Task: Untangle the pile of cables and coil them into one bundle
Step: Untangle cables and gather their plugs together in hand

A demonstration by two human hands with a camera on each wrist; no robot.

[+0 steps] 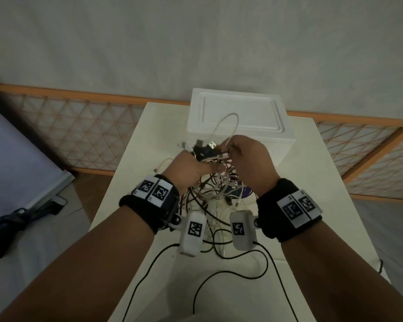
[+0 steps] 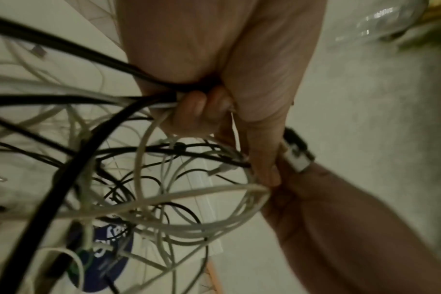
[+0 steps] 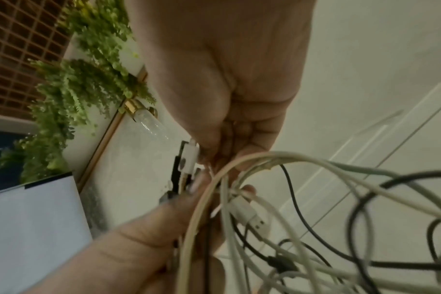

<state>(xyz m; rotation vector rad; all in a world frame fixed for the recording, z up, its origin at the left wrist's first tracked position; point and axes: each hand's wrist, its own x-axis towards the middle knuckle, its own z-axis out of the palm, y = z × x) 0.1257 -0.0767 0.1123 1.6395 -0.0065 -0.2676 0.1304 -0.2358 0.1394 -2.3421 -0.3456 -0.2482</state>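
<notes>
A tangle of white and black cables (image 1: 215, 187) hangs above the white table (image 1: 323, 205) between both hands. My left hand (image 1: 191, 169) grips a bunch of cable ends, and their USB plugs (image 1: 205, 146) stick up past its fingers. In the left wrist view its curled fingers (image 2: 202, 105) clamp black and white strands (image 2: 144, 99). My right hand (image 1: 247, 156) pinches a white cable (image 1: 228, 126) that loops up over the box. The right wrist view shows its fingertips (image 3: 229, 147) on a white connector (image 3: 190, 157) beside the left thumb (image 3: 189, 195).
A white foam box (image 1: 240, 117) stands at the table's far end. A purple and white item (image 1: 246, 192) lies under the tangle. Black cords (image 1: 219, 275) trail over the near table. A lattice fence (image 1: 79, 133) runs behind, and dark gear (image 1: 16, 219) lies on the floor at left.
</notes>
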